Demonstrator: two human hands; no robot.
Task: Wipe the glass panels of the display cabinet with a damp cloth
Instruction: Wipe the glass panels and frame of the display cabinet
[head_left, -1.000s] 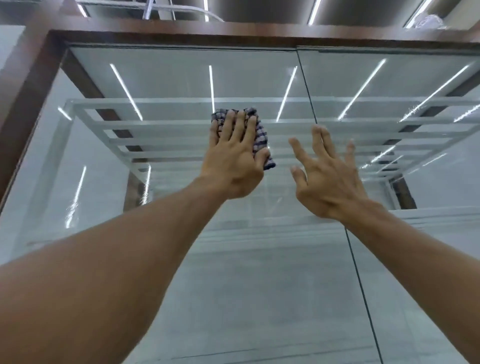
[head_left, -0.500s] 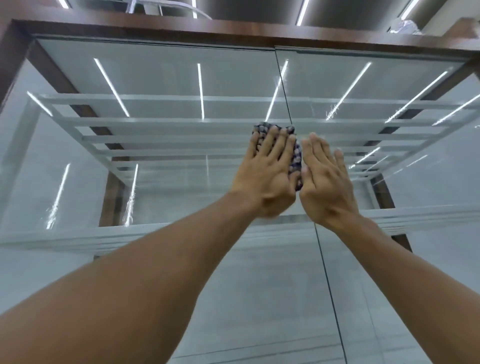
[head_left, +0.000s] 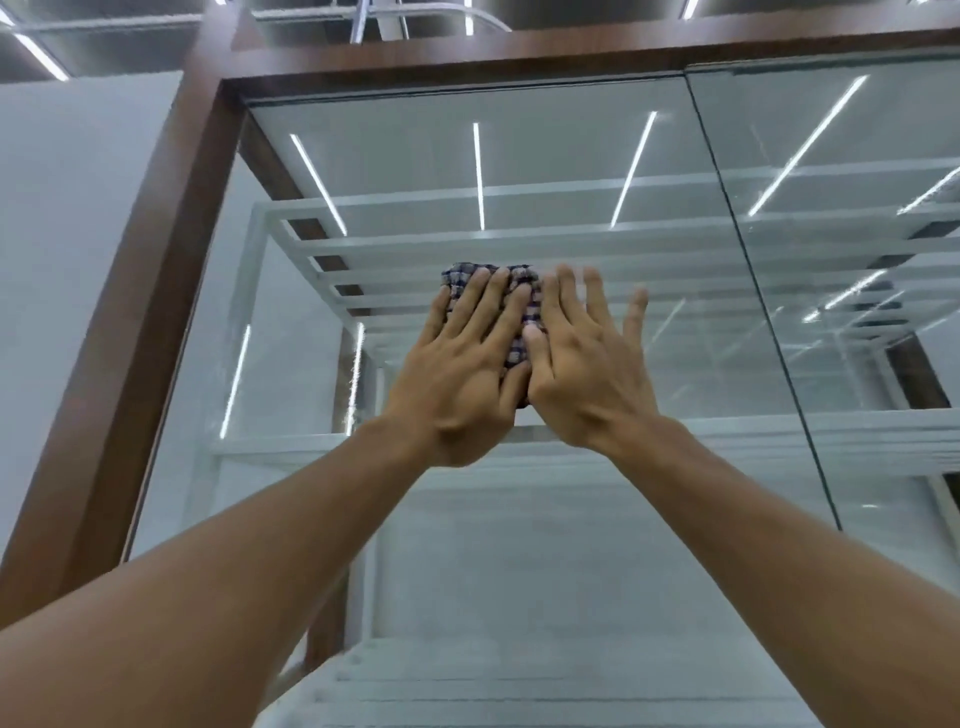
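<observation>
no readable text, labels, numbers or signs anywhere

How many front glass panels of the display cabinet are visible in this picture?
2. The left panel, left of the dark vertical seam, has the left hand pressing the cloth on it. The right panel, beyond the seam, is cut by the picture's edge. More may be hidden.

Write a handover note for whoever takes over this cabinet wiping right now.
Left hand: flat, fingers straight, pressing the blue-and-white checked cloth on the left glass panel, upper part.
Right hand: open beside it, thumb at the cloth's edge.
Done: cannot tell from the glass.
Left: finish this panel, then the right glass panel past the seam.
</observation>
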